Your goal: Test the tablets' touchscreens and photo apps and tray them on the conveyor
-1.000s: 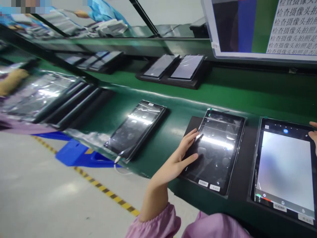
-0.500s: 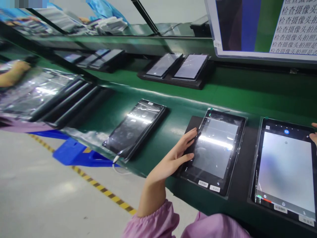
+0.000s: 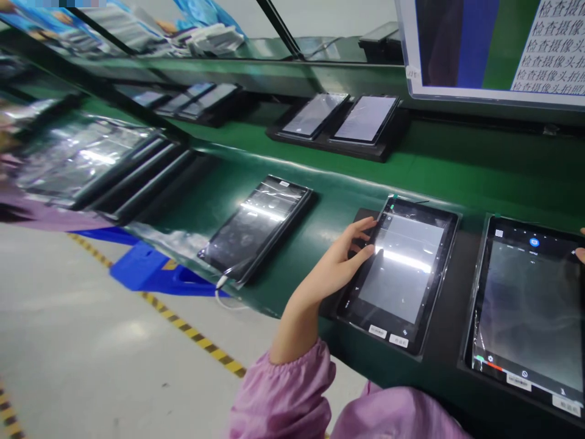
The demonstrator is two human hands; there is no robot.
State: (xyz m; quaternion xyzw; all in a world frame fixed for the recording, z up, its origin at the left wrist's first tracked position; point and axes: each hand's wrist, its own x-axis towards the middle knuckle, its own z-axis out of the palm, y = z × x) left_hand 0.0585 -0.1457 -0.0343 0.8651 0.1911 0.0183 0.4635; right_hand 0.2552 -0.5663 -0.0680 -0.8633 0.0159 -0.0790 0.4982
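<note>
My left hand (image 3: 338, 262) rests at the left edge of a tablet (image 3: 402, 268) in clear film, its fingers apart and the thumb tip on the border of the screen. This tablet shows a pale grey screen and has two white labels at its lower end. Beside it on the right lies a second tablet (image 3: 530, 299) with a dark camera screen and labels below. Only fingertips of my right hand (image 3: 581, 253) show, at that tablet's upper right edge. The rest of that hand is out of view.
Left of me, a dark film-covered tablet (image 3: 258, 228) has a white cable (image 3: 220, 283) at its near end. Tablets on black stands (image 3: 384, 152) line the shelf behind. A printed sheet (image 3: 479, 94) hangs upper right. A blurred co-worker's sleeve (image 3: 59, 210) is at far left.
The right tablet's screen has gone from bright, blurred white to dark grey. My left hand has slid slightly up along its tablet's edge. The whole view has shifted a little.
</note>
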